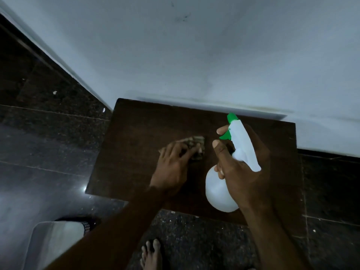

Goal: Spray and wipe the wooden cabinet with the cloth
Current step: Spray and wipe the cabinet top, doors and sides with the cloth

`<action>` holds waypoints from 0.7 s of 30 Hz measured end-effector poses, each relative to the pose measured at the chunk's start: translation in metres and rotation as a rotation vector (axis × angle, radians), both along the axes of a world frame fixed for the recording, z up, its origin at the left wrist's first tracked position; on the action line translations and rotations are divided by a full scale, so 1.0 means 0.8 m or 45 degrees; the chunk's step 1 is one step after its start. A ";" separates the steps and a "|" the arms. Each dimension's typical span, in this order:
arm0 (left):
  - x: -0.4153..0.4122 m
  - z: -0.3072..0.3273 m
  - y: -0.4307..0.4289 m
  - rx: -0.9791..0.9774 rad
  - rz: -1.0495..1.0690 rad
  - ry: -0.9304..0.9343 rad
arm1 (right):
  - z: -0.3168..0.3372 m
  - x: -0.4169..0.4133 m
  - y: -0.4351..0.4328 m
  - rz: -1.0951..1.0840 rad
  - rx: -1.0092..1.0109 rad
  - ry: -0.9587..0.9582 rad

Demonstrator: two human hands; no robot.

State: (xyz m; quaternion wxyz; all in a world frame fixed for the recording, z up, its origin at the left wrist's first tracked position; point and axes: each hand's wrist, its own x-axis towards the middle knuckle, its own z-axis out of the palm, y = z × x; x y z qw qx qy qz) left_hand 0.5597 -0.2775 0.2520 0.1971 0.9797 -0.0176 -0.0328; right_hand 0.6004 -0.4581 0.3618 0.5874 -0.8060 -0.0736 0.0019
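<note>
Left hand [174,162] presses the cloth [195,145] flat-fingered onto the wooden cabinet [136,133]; right hand [243,168] beside it grips the spray bottle [220,191], white wall [194,55] beyond.

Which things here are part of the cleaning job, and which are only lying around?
Part of the job:
- wooden cabinet, dark top against the wall
- cloth, pressed on the top by the left hand
- spray bottle, gripped by the right hand

Only lying around:
- pale container on the floor
- white specks on the floor
</note>
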 end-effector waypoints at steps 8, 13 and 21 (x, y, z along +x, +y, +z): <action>0.090 -0.013 0.029 0.026 1.202 -0.063 | -0.005 0.004 -0.082 -0.135 0.011 -0.062; 0.045 -0.009 -0.135 0.040 -0.182 -0.077 | 0.002 0.008 -0.137 -0.186 0.006 -0.047; 0.156 -0.015 -0.206 -0.030 0.596 -0.101 | -0.009 0.016 -0.212 -0.235 0.085 -0.023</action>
